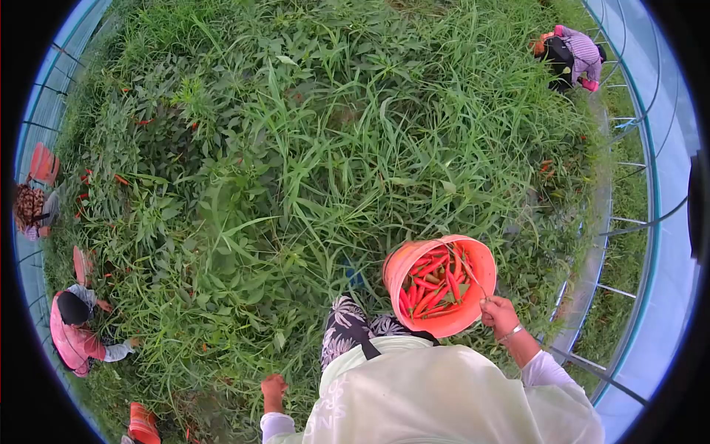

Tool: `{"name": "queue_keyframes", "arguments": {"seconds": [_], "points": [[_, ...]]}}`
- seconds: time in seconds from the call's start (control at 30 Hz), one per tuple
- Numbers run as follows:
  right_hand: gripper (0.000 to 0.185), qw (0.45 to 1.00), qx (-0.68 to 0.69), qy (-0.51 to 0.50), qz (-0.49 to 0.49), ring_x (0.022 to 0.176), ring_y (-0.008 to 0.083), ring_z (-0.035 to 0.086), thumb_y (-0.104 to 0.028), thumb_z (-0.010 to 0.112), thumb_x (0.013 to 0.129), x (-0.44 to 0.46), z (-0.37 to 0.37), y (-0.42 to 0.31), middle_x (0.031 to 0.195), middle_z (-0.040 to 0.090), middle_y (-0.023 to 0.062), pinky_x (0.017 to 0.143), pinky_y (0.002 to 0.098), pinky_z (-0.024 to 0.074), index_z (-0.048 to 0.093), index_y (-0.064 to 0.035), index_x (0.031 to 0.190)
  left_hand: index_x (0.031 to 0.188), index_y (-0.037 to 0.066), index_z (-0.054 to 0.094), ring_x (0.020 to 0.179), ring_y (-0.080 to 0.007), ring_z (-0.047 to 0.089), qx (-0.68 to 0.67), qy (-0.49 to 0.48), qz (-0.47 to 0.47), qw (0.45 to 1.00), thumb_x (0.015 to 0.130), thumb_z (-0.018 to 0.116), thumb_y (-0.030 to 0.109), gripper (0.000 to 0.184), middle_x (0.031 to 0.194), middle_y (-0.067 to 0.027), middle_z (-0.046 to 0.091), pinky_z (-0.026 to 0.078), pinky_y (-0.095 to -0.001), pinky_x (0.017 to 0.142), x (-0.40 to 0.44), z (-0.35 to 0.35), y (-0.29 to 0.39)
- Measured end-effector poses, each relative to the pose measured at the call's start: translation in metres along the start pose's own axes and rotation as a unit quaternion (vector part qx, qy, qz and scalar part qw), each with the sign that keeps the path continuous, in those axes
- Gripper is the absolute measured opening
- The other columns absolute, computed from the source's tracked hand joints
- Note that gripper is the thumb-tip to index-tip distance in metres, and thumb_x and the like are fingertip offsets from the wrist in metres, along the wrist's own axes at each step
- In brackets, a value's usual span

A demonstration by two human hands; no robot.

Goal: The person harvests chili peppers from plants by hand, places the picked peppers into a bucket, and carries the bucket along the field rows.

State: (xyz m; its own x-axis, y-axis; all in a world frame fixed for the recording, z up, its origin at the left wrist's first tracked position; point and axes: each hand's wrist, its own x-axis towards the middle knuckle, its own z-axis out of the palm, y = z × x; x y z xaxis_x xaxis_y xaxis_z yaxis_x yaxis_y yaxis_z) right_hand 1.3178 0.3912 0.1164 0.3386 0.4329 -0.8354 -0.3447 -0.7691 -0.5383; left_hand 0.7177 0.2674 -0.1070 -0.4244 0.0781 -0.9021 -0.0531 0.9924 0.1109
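Observation:
An orange-red bucket (399, 260) hangs tilted at the right of my legs, its opening facing the camera. Inside it lie several long red peppers (433, 285). My right hand (501, 314) is closed on the bucket's thin handle, at the right of the rim. Low in the view, left of my body, my left hand (274, 386) hangs over the weeds with its fingers curled; whether it holds anything is too small to make out. Green leafy plants and tall grass (296, 170) surround my legs.
Two people (78, 333) (31, 211) are at the left edge, near orange buckets (44, 164) (83, 265). Another bucket (143, 424) stands bottom left. One more person (577, 55) bends at the upper right. A curved frame with sheeting (643, 222) bounds the right side.

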Motion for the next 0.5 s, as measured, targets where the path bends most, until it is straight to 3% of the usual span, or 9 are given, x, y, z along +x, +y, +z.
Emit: {"name": "queue_keyframes", "arguments": {"seconds": [0.3,0.37,0.43,0.5], "points": [[0.024,0.98,-0.008,-0.078,-0.182,0.044,0.0036,0.03,-0.021,0.054,0.087,0.029,0.025,-0.14,0.058,0.041,-0.004,0.04,0.0189,0.0221,0.05,-0.0068,0.068,0.093,0.001,0.059,0.048,-0.0171,0.058,-0.052,-0.006,0.072,0.996,0.076,0.056,0.01,0.02,0.066,-0.0067,0.06,0.033,-0.027,0.035,-0.013,0.031,0.041],[0.026,0.976,0.014,-0.077,-0.204,0.044,0.0041,0.029,-0.023,0.054,0.088,0.04,0.031,-0.173,0.059,0.04,-0.0043,0.04,0.0191,0.0229,0.048,-0.0081,0.067,0.094,0.001,0.059,0.048,-0.0166,0.058,-0.097,-0.007,0.085,0.992,0.075,0.057,0.01,0.021,0.066,-0.0066,0.06,0.033,-0.0267,0.035,-0.015,0.029,0.041],[0.028,0.971,0.001,-0.051,-0.232,0.042,0.0044,0.026,-0.026,0.052,0.089,0.063,0.029,-0.2,0.056,0.036,-0.0058,0.04,0.02,0.0235,0.046,-0.0096,0.067,0.095,0.001,0.06,0.049,-0.0158,0.058,-0.129,0.025,0.036,0.991,0.075,0.058,0.011,0.023,0.067,-0.006,0.06,0.033,-0.0254,0.035,-0.025,0.03,0.041],[0.028,0.967,-0.004,-0.029,-0.255,0.039,0.0045,0.025,-0.029,0.051,0.09,0.084,0.032,-0.227,0.052,0.031,-0.0069,0.04,0.0214,0.0242,0.046,-0.0113,0.069,0.095,0.0,0.06,0.051,-0.0145,0.058,-0.113,0.034,0.087,0.989,0.077,0.058,0.017,0.025,0.067,-0.0048,0.059,0.034,-0.0237,0.036,-0.048,0.031,0.029]]}}
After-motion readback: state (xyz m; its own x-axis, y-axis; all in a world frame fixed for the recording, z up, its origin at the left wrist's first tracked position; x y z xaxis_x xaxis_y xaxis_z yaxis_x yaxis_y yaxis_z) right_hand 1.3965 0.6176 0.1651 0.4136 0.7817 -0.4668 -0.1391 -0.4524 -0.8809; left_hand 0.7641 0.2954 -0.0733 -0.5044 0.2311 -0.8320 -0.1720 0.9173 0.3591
